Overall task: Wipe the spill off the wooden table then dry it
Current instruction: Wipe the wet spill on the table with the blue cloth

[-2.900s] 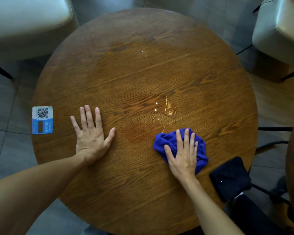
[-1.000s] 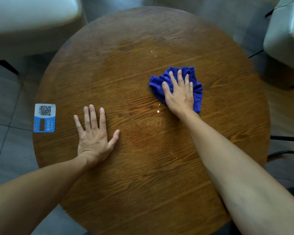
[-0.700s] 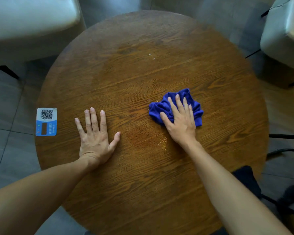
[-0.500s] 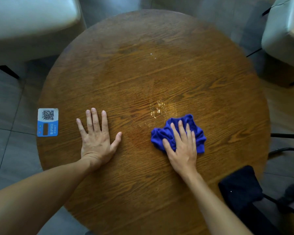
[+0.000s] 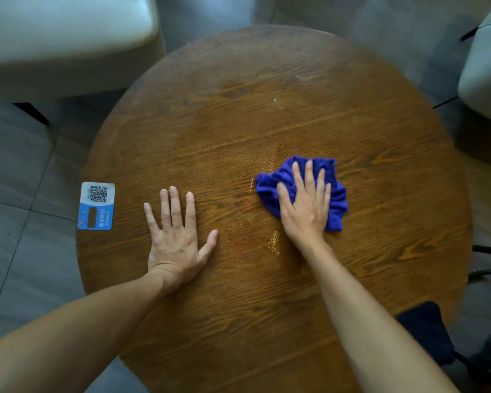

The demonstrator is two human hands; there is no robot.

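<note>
A round wooden table (image 5: 380,123) fills the view. My right hand (image 5: 305,207) presses flat on a crumpled blue cloth (image 5: 336,204) right of the table's middle, fingers spread over it. A small glistening wet patch (image 5: 274,242) lies just left of my right wrist, and a few tiny droplets (image 5: 275,101) shine farther back. A duller damp film covers the wood around the cloth. My left hand (image 5: 176,238) rests palm down on the table to the left, fingers apart, holding nothing.
A blue and white QR-code sticker (image 5: 96,205) sits at the table's left edge. A dark cloth (image 5: 425,330) lies at the front right edge. Pale upholstered seats stand at the back left (image 5: 63,38) and far right (image 5: 485,69). Grey tiled floor surrounds the table.
My right hand pushed the blue cloth away, drew it back toward me, and has now slid it forward again over the wet spot. My left hand stayed planted.
</note>
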